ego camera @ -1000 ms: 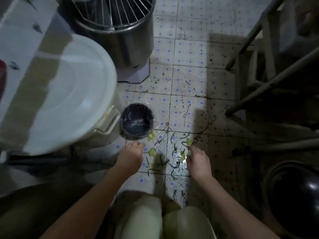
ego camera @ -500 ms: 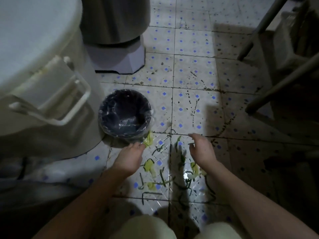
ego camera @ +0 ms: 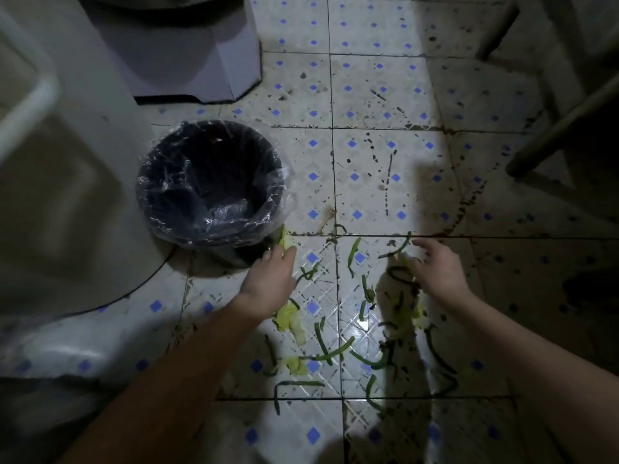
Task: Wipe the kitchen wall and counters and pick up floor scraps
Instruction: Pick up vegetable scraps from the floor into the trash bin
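Scraps: thin green strips [ego camera: 324, 343] and pale leaf pieces [ego camera: 290, 321] are lying scattered over the tiled floor [ego camera: 368, 95], mostly on the two tiles directly in front of the person. Further dark flecks are trailing toward the far floor edge.

Lined bin [ego camera: 284, 192] is standing on the floor just beside the scatter, mouth open. Judged: it is sitting this close so that each handful needs only a short carry. One pale leaf scrap [ego camera: 286, 242] is lying against the bin's base.

Left hand [ego camera: 270, 279]: forearm is reaching in low from the near left, palm down, fingers close together and pointing at that leaf scrap, tips touching it. Whether thumb and fingers are pinching it cannot be told; the back of the hand is hiding the underside.

Right hand [ego camera: 438, 274]: forearm is coming in from the near right, palm down, fingers spread and lightly curved over a clump of strips and leaf at the right side of the scatter. It is gripping nothing visible.

Judged: the floor pick-up step is under way, with most scraps not yet collected.

Nearby: large white tub [ego camera: 67, 202] at the left, a machine base [ego camera: 207, 68] at the far left, and furniture legs [ego camera: 556, 128] at the right.
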Motion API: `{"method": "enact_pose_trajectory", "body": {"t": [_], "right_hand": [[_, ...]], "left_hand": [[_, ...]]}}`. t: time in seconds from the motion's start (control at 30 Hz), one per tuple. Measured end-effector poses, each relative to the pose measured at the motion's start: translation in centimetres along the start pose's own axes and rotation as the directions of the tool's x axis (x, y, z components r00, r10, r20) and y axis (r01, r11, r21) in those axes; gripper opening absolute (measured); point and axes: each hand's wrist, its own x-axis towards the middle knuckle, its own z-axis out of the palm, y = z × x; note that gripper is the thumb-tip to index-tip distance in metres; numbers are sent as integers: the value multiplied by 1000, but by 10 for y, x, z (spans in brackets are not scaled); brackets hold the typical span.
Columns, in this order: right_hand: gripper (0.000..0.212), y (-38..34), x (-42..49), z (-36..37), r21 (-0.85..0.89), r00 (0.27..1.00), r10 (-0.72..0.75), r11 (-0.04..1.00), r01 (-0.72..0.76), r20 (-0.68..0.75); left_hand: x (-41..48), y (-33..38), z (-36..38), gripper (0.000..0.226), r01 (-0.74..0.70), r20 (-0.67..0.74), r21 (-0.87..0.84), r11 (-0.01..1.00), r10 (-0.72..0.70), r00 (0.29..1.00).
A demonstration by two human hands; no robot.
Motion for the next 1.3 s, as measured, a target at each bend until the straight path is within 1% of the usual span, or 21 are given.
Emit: {"method": "enact_pose_trajectory", "body": {"t": [0.07, 0.13, 0.2, 0.3, 0.37, 0.47, 0.53, 0.6, 0.7, 0.77, 0.87, 1.0, 1.07, 1.2, 1.3], "right_hand": [[40, 11, 1, -2, 19, 1000, 20, 1000, -20, -15], [41, 23, 3, -7, 70, 996, 87, 994, -84, -37], [40, 31, -1, -12, 87, 991, 127, 989, -123, -34], [41, 40, -8, -13, 106, 993, 118, 988, -117, -6], [41, 46, -9, -13, 81, 994, 110, 991, -109, -1], [40, 48, -7, -14, 44, 995, 96, 994, -95, -2], [39, 45, -7, -12, 23, 996, 85, 996, -85, 2], [39, 40, -8, -7, 9, 997, 72, 997, -72, 22], [38, 36, -10, 2, -40, 1000, 11, 999, -9, 28], [36, 33, -8, 5, -48, 999, -10, 999, 12, 34], [33, 31, -6, 8, -59, 999, -26, 998, 29, 45], [33, 24, -7, 14, -77, 995, -88, 993, 92, 53], [33, 23, -6, 17, -89, 988, -131, 986, 138, 83], [32, 19, 0, 22, -88, 986, -134, 986, 143, 98], [32, 15, 1, 27, -91, 985, -127, 986, 138, 116]], "left_hand": [[11, 1, 11, 69, 22, 41, -51, 998, -20, 999], [19, 2, 18, 77, 22, 81, -72, 997, -16, 997], [24, 2, 23, 82, 17, 97, -51, 999, -12, 995], [31, 4, 29, 85, 44, 99, -52, 998, -39, 994], [34, 5, 35, 84, 61, 75, -97, 993, -53, 996], [33, 5, 40, 74, 58, 12, -162, 985, -56, 998], [32, 6, 42, 65, 13, -32, -177, 984, -18, 999], [31, 7, 44, 62, -19, -51, -211, 977, 8, 999], [30, 8, 47, 66, 53, -59, -258, 965, -71, 996], [31, 11, 48, 58, 73, -58, -267, 961, -91, 994], [33, 12, 49, 42, 45, -90, -238, 970, -68, 994], [37, 5, 45, 35, 41, -146, -190, 981, -70, 987], [39, 6, 44, 34, 41, -162, -173, 984, -69, 984], [41, 9, 45, 40, 5, -200, -186, 983, -43, 979], [37, 11, 48, 45, 32, -222, -248, 968, -89, 971]]}}
